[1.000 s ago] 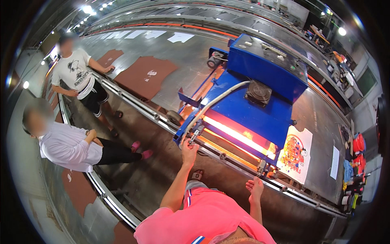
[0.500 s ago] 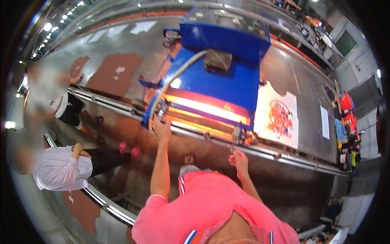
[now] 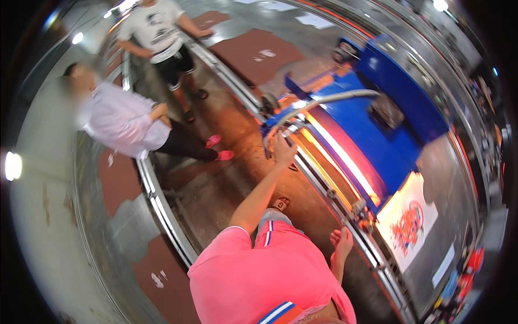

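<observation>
A blue wheeled heater machine [image 3: 345, 119] with glowing orange tubes and a pale hose rides on the rail. My left hand [image 3: 283, 148] is closed around a metal handle at its near left corner. Below its near right corner, my right hand [image 3: 341, 245] hangs beside the metal rail [image 3: 377, 262], fingers partly curled and apart, apparently holding nothing. Right of the machine lies a white cut panel [image 3: 402, 245] with a colourful print.
Two people stand in the left aisle, one in a white printed T-shirt [image 3: 154, 32], one in a pale shirt [image 3: 121, 119]. Brown cut panels [image 3: 253, 56] lie on long metal tables on both sides. Coloured containers [image 3: 475, 259] sit at the right.
The view swung right half a second ago, then back toward the left aisle and people. My left hand stays on the machine's handle; my right hand stays near the rail.
</observation>
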Demonstrator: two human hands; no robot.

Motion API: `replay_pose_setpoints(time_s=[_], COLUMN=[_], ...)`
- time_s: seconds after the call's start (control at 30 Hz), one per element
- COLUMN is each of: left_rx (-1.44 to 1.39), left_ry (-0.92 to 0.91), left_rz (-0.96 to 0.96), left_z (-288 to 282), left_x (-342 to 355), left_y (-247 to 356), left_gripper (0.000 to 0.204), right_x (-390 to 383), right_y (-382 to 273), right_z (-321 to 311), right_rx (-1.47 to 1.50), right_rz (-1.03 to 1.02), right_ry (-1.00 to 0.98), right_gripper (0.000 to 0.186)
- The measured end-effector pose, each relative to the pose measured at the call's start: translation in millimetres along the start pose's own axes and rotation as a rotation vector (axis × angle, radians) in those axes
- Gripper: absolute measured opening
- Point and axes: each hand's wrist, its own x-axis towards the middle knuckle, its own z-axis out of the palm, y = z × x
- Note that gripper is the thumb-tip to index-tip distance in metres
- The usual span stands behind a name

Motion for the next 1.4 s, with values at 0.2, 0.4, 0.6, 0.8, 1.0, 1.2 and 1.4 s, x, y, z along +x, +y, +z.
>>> replay_pose_setpoints(time_s=[0.2,0.4,0.6,0.8,1.0,1.2,1.4], left_rx=[-0.244,-0.274,-0.316,-0.335,-0.407,-0.567,-0.507], left_ry=[-0.253,-0.461,-0.555,-0.617,-0.624,-0.623,-0.473], left_rz=[-0.397,-0.529,-0.597,-0.631,-0.595,-0.59,-0.515], left_z=[-68,-84,-106,-120,-116,-101,-87], left_x=[5,-16,-8,17,34,43,39], left_y=[10,-2,4,3,-11,-11,16], left_gripper=[0.072,0.065,0.056,0.051,0.049,0.058,0.066], right_x=[-20,-23,-18,-25,-14,0,-11], right_y=[-32,-58,-62,-68,-68,-59,-58], right_z=[40,67,80,98,111,100,88], right_rx=[-0.054,-0.024,0.044,0.059,0.085,0.096,0.09], right_rz=[-0.004,-0.024,0.015,-0.002,-0.012,0.012,0.007], right_ry=[0.039,0.058,0.149,0.236,0.269,0.267,0.201], right_gripper=[0.034,0.035,0.03,0.026,0.023,0.025,0.032])
